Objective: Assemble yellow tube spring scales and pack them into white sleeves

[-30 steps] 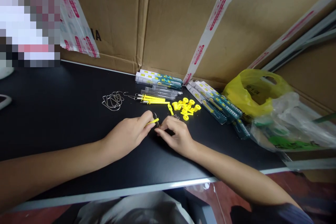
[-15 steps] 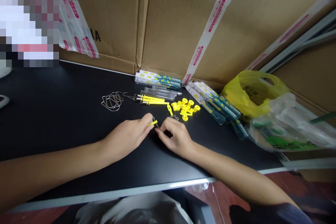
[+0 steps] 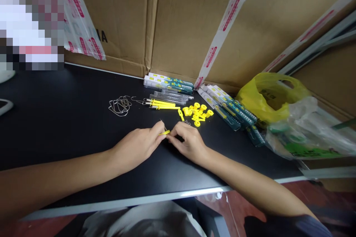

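Observation:
My left hand (image 3: 140,142) is closed, with a small yellow plastic piece (image 3: 166,132) pinched between thumb and forefinger. A thin metal wire (image 3: 165,127) runs beside that piece toward my right hand (image 3: 189,142). The right thumb and forefinger pinch together at the wire's end, which they mostly cover. Just beyond the hands are small springs (image 3: 187,122) and a heap of yellow plastic parts (image 3: 198,112). Several yellow rods with metal ends (image 3: 164,105) lie behind, and a tangle of bent wire hooks (image 3: 120,106) is at the left.
Clear plastic tubes (image 3: 169,97) lie in front of white and green boxes (image 3: 168,83) by the cardboard wall (image 3: 178,26). More such boxes (image 3: 225,105) rest on the right, beside a yellow plastic bag (image 3: 253,94) and a clear bag (image 3: 303,137). The black table (image 3: 83,92) has a pale front edge.
My hands have come slightly closer together, so the yellow piece now nearly meets the right fingertips and less wire shows. The view has shifted a little; the items on the table stay put.

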Available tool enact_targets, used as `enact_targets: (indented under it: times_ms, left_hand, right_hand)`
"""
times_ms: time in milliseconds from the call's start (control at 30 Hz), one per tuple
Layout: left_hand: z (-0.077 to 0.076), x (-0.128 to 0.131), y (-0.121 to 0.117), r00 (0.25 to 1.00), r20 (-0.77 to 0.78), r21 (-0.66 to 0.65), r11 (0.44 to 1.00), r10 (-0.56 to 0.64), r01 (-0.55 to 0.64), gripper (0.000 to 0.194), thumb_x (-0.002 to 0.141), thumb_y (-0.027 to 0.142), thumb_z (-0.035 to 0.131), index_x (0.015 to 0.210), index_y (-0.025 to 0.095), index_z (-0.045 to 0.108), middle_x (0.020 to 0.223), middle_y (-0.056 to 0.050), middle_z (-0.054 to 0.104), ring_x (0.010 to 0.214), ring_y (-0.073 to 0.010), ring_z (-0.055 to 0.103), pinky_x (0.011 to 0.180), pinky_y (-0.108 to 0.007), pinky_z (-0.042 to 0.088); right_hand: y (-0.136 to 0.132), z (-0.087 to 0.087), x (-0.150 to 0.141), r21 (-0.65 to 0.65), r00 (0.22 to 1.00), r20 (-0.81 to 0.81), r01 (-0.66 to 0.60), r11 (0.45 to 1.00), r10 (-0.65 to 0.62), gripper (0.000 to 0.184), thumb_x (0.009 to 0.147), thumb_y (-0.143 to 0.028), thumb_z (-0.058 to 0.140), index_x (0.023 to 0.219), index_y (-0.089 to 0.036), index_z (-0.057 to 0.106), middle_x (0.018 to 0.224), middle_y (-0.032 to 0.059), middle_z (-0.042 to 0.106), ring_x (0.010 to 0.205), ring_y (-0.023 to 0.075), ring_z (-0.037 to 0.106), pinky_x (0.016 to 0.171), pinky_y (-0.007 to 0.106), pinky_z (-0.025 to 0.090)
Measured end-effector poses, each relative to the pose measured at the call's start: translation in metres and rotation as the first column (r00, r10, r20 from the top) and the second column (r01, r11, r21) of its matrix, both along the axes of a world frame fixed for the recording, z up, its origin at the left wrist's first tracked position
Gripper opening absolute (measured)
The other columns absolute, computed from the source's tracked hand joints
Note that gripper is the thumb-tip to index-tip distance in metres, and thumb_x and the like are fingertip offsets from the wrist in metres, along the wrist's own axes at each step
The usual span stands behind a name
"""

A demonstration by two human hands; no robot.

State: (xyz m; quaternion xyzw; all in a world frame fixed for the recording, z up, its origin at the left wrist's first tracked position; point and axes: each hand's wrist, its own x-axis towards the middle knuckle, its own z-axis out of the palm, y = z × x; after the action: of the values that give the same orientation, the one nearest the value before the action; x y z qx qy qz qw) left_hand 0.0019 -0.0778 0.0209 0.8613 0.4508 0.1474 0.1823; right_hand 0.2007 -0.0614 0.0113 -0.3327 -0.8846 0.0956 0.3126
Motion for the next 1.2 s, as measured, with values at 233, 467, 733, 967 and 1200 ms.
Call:
enact_targets:
  times_ms: [233,467,733,967,1200]
  left_hand:
    - [0.007,-0.001,0.004,0.990,0.139,-0.110,0.993,-0.026,0.041,0.017,0.097,0.030,0.032,0.082,0.024,0.037,0.064,0.002,0.058,0.058,-0.0178,0.062,0.058,-0.026,0.041]
    - [0.006,-0.008,0.010,0.948,0.269,-0.236,0.943,-0.170,0.236,0.018,0.096,0.030,0.040,0.080,0.022,0.041,0.064,0.003,0.062,0.063,-0.0149,0.060,0.066,-0.027,0.043]
    - [0.017,-0.011,0.020,0.801,0.584,-0.486,0.847,0.132,0.215,0.031,0.091,0.047,0.050,0.085,0.017,0.056,0.083,-0.003,0.071,0.048,-0.0090,0.059,0.046,-0.022,0.048]
    - [0.027,-0.021,0.040,0.483,0.729,-0.585,0.808,0.485,0.073,0.028,0.085,0.043,0.060,0.091,0.015,0.061,0.090,-0.008,0.075,0.066,-0.0196,0.074,0.059,-0.028,0.059]
    - [0.027,-0.023,0.043,0.220,0.818,-0.573,0.785,0.531,0.235,0.020,0.090,0.031,0.056,0.103,0.016,0.062,0.088,-0.005,0.075,0.079,-0.0196,0.075,0.063,-0.021,0.060]
  right_hand:
    - [0.011,0.003,0.006,-0.048,0.999,-0.027,-0.025,0.999,0.024,0.022,0.091,-0.035,0.061,0.077,-0.020,0.052,0.073,0.0021,0.061,0.067,0.0148,0.057,0.062,0.026,0.046]
    - [0.016,0.022,0.008,0.079,0.952,0.178,-0.266,0.961,0.249,0.014,0.091,-0.034,0.061,0.089,-0.020,0.058,0.092,0.0073,0.065,0.087,0.0179,0.058,0.078,0.032,0.048]
    - [0.017,0.035,0.011,0.107,0.954,0.199,-0.250,0.962,0.225,0.013,0.096,-0.030,0.053,0.087,-0.020,0.057,0.090,0.0080,0.067,0.094,0.0193,0.062,0.083,0.033,0.050]
    - [0.025,0.031,0.019,0.087,0.994,0.096,-0.066,0.994,0.058,0.014,0.093,-0.029,0.058,0.083,-0.019,0.058,0.075,0.0031,0.064,0.066,0.0139,0.058,0.062,0.025,0.045]
    - [0.020,0.022,0.010,-0.396,0.972,-0.176,0.075,0.915,-0.155,0.023,0.088,-0.038,0.064,0.079,-0.018,0.057,0.061,-0.0026,0.060,0.050,0.0094,0.055,0.049,0.021,0.044]
